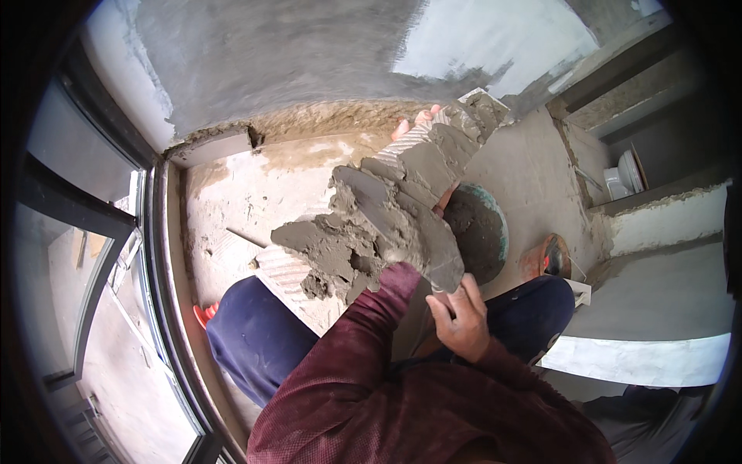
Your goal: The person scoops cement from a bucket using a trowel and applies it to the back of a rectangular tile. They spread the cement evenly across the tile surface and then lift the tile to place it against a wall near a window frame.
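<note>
A long pale strip with a ridged face (282, 272) runs slantwise before me, heaped with wet grey mortar (317, 241). Fingertips of my left hand (417, 120) curl over its far edge. My left forearm passes behind the mortar, which hides the palm and wrist. In my right hand (461, 319) a trowel (447, 267) is gripped near its handle, the blade smeared with mortar and touching the heap. Just right of the strip stands a round bucket (501, 220) with grey mortar inside.
Beyond the strip rises a wall (309, 62), part grey plaster, part white. A dark-framed glass door (85, 201) borders the left. On the right are a small orange bucket (535, 264), a ledge (657, 359) and a white toilet-like fixture (624, 174). My knees flank the work.
</note>
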Tool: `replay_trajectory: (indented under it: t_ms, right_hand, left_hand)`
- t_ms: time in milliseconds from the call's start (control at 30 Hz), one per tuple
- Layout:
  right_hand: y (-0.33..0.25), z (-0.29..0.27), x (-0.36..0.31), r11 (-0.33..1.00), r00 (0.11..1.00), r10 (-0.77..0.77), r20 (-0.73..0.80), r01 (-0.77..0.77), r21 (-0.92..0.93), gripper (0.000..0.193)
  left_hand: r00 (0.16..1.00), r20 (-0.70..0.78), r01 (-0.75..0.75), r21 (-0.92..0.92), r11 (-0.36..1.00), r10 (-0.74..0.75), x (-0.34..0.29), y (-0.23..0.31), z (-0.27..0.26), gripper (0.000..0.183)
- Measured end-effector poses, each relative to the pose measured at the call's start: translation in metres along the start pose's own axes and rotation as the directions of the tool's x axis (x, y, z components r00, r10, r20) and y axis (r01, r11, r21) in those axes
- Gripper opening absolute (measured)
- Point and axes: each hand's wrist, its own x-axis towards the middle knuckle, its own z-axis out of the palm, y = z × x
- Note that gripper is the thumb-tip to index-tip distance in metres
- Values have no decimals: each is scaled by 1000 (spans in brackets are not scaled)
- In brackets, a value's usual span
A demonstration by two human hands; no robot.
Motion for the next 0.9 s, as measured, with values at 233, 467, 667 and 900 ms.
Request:
replay_trajectory:
  t_ms: [233,467,667,900]
  right_hand:
    - [10,16,0,999,998,-34,-46,35,14,21]
    - [23,16,8,1000,1000,10,22,-11,28,27]
    - [26,14,13,1000,1000,-28,4,28,-3,26]
    - [34,13,4,999,999,-41,-12,40,-12,21]
  left_hand:
    - [998,-57,13,-266,964,-29,5,10,5,45]
    - [982,-187,-56,-126,990,32,29,16,19,45]
    - [897,401,240,-93,966,-185,46,36,-22,46]
    - [973,229,4,-74,997,13,39,21,-10,55]
